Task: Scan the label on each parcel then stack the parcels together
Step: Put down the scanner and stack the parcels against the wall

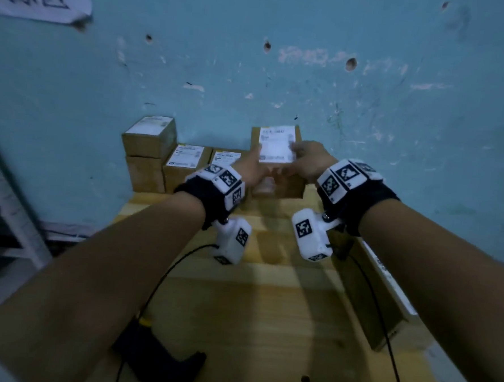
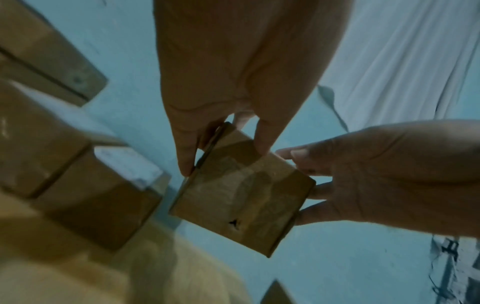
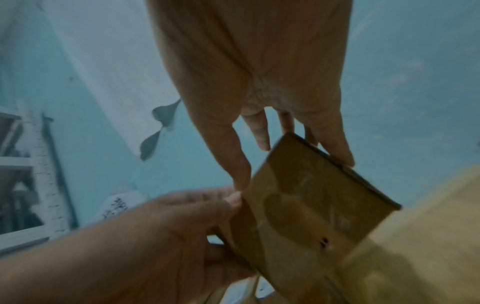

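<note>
I hold a small cardboard parcel [image 1: 277,143] with a white label on top, lifted off the wooden table [image 1: 267,310] near the blue wall. My left hand [image 1: 257,161] grips its left side and my right hand [image 1: 301,152] grips its right side. In the left wrist view my left hand [image 2: 224,159] pinches the parcel [image 2: 244,201] between thumb and fingers. In the right wrist view my right hand [image 3: 291,172] does the same on the parcel [image 3: 306,205]. To the left, several labelled parcels [image 1: 184,163] stand against the wall, with two stacked [image 1: 149,137] at the far left.
A black handheld scanner [image 1: 158,353] with a yellow tip lies near the table's front left, its cable running up the table. A long cardboard box [image 1: 377,296] lies along the right edge. A white shelf frame [image 1: 7,220] stands off the table's left side.
</note>
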Demonstrator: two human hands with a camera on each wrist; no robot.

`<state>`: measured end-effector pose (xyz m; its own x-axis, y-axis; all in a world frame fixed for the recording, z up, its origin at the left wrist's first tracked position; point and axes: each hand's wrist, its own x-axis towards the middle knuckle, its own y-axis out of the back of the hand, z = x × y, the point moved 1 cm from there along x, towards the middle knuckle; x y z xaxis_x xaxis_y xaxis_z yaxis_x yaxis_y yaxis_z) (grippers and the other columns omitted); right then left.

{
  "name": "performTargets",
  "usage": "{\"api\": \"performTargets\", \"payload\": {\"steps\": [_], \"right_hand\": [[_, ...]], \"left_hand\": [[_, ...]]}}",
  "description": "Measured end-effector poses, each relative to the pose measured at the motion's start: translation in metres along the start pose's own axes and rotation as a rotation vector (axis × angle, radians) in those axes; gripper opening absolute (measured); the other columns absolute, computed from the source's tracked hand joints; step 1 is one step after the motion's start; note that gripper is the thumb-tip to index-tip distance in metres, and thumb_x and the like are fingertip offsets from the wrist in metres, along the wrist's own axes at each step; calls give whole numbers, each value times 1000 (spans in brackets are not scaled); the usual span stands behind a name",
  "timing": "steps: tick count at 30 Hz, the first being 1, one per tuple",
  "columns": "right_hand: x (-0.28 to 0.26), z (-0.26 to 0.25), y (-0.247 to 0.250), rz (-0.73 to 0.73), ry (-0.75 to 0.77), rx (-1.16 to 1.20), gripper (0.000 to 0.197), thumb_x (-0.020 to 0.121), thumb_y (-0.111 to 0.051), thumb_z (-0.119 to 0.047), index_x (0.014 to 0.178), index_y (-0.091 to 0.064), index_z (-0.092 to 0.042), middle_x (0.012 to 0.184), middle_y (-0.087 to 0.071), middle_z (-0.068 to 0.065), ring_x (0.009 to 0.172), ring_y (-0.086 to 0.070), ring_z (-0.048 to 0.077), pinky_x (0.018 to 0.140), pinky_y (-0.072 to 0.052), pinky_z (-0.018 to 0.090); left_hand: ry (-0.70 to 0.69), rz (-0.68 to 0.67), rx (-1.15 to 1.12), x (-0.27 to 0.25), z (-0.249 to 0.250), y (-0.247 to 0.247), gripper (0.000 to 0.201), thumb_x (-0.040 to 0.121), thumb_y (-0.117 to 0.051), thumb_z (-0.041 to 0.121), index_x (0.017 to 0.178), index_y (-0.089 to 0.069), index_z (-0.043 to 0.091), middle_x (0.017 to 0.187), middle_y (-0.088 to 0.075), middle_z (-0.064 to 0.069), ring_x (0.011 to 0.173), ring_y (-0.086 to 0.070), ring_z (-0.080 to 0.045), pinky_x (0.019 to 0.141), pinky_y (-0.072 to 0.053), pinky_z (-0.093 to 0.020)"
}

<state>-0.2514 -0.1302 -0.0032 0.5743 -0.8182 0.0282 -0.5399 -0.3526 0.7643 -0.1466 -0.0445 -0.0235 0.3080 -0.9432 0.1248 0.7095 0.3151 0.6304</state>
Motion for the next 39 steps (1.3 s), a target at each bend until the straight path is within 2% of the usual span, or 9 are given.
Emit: {"api": "performTargets", "payload": {"steps": [5, 9, 15, 18, 20, 23, 25, 28, 39], "right_hand": [[25, -66, -29, 114, 216, -107, 62, 79, -72, -20, 134, -47, -5, 143, -42, 15, 127, -47, 28, 103, -36, 27], [57, -91, -70, 96, 263, -114, 75, 80, -71, -23, 145, -34, -12, 151, -25, 14, 137, -34, 29, 114, -27, 32], [90, -85, -130, 17, 230, -150, 70, 87, -62, -29, 147, -29, -16, 153, -20, 14, 139, -29, 31, 114, -27, 37], [93, -75, -143, 51, 221, -164, 66, 90, -58, -30, 148, -27, -20, 151, -27, 13, 137, -33, 29, 108, -30, 35], [93, -74, -143, 56, 211, -135, 63, 92, -56, -27, 148, -27, -21, 146, -35, 14, 130, -41, 32, 103, -36, 35], [92, -80, -139, 36, 189, -157, 59, 94, -52, -27, 147, -27, -22, 143, -36, 17, 125, -45, 36, 100, -39, 37], [92, -85, -137, 31, 184, -176, 57, 95, -50, -29, 147, -28, -22, 142, -36, 19, 124, -46, 37, 99, -40, 37], [90, -94, -147, 10, 217, -220, 55, 96, -48, -29, 147, -27, -22, 141, -36, 20, 122, -47, 36, 97, -41, 37], [121, -110, -170, 63, 235, -223, 47, 99, -41, -25, 145, -31, -24, 136, -41, 22, 120, -48, 37, 96, -40, 36]], "left_hand": [[0, 201, 151, 10, -16, 78, 58, 96, -46, 8, 146, -19, 1, 150, -31, -14, 135, -36, -23, 96, -27, -16], [58, 251, 219, 25, -57, 112, 58, 96, -47, 15, 147, -20, 4, 151, -30, -12, 137, -34, -24, 102, -28, -21], [151, 260, 209, 36, -119, 108, 52, 98, -42, 15, 146, -23, 9, 151, -31, -11, 136, -35, -23, 98, -26, -19], [151, 259, 97, 41, -135, 107, 52, 95, -46, 5, 144, -28, 6, 146, -39, -13, 132, -41, -28, 103, -36, -30], [151, 296, 35, 44, -139, 114, 49, 91, -48, -3, 139, -37, 3, 134, -48, -17, 120, -51, -33, 88, -50, -36], [91, 482, 1, 44, -137, 146, 37, 86, -46, -10, 118, -56, 6, 95, -57, -9, 76, -57, -20, 56, -46, -18], [69, 507, 191, 46, -144, 171, 42, 85, -46, -12, 123, -55, 3, 106, -59, -15, 91, -58, -24, 74, -46, -23], [207, 211, 631, 42, -163, 181, 54, 92, -51, 4, 143, -34, 8, 151, -31, -15, 139, -33, -25, 108, -22, -24], [265, 135, 748, 40, -183, 184, 54, 93, -53, 28, 144, -34, 25, 154, -29, -3, 139, -32, -26, 110, -27, -29]]}}
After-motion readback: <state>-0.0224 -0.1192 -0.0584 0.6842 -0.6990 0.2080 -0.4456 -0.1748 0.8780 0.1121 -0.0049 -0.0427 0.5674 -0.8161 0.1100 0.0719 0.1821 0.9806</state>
